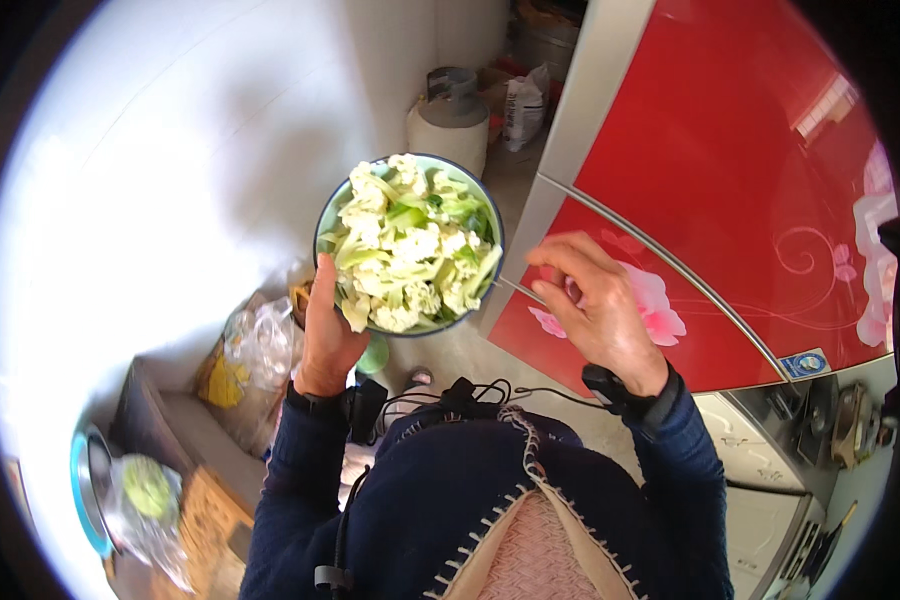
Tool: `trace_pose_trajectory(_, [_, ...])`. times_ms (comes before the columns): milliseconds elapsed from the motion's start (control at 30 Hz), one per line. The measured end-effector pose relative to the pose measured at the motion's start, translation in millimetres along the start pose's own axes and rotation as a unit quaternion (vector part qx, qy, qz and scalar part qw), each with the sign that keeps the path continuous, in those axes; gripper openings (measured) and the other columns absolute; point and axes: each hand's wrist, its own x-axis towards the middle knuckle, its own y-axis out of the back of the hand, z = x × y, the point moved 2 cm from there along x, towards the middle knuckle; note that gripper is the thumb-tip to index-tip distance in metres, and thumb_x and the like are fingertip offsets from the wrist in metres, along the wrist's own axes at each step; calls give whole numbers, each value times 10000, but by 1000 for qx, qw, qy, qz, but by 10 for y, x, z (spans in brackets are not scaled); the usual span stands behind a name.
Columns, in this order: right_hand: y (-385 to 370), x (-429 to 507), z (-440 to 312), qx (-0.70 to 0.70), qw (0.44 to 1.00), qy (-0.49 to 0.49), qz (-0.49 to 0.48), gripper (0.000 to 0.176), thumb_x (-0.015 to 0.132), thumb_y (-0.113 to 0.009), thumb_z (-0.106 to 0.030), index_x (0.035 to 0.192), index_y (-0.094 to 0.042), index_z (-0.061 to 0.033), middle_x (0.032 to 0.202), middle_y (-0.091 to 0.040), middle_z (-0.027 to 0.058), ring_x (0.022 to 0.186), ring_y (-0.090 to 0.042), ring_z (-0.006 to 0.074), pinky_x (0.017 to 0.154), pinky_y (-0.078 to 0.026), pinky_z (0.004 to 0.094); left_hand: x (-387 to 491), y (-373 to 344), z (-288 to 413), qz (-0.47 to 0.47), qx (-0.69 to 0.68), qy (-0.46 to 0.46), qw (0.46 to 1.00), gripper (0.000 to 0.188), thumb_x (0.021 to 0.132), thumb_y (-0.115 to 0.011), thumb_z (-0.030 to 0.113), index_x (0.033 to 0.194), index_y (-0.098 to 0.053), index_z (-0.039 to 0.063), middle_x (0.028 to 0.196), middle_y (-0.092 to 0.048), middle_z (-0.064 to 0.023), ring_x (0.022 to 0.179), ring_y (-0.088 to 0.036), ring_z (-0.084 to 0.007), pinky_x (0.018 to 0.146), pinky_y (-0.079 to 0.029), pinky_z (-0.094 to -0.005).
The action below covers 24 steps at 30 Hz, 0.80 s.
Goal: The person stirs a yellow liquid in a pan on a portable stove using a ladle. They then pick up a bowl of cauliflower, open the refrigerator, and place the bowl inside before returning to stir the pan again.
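Note:
A round bowl with a dark rim (499,225) is heaped with cut cauliflower florets (412,244), pale stems and some green pieces. My left hand (326,334) grips the bowl at its lower left, thumb up along the rim and the other fingers hidden beneath. My right hand (592,300) hangs in the air to the right of the bowl, apart from it, fingers bent and holding nothing. Behind that hand is the red refrigerator (690,150) with pink flower prints and a curved metal handle strip (667,259).
A gas cylinder (448,124) and a white printed sack (525,109) stand on the floor beyond the bowl. Plastic bags (262,345) lie at the lower left, near a wooden board (214,525) and a bagged green vegetable (148,487). Pale cabinets (765,525) stand at the lower right.

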Motion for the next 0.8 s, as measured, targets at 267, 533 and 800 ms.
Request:
trace_pose_trajectory(267, [-63, 136, -456, -119, 991, -31, -48, 137, 794, -684, -69, 917, -626, -51, 991, -559, 100, 657, -587, 157, 580, -486, 289, -112, -215, 221, -34, 0, 95, 995, 606, 983, -307, 466, 1402, -289, 28, 1384, -418, -166, 1229, -465, -300, 1027, -384, -429])
trace_pose_trajectory(533, [96, 330, -405, 268, 949, -168, -10, 23, 899, -583, -48, 911, -588, -30, 825, -627, 46, 656, -574, 83, 569, -486, 215, 167, -26, 176, -75, -25, 123, 989, 600, 982, -317, 457, 1398, -298, 25, 1373, -433, -168, 1214, -481, -304, 1017, -399, -431])
trace_pose_trajectory(800, [723, -107, -1766, 460, 881, -93, 58, 69, 873, -562, 10, 935, -543, 35, 796, -657, 148, 660, -668, 177, 543, -527, 257, -251, -283, 191, -44, -60, 231, 970, 602, 989, -271, 470, 1375, -339, 14, 1325, -480, -169, 1173, -510, -299, 1006, -409, -418])
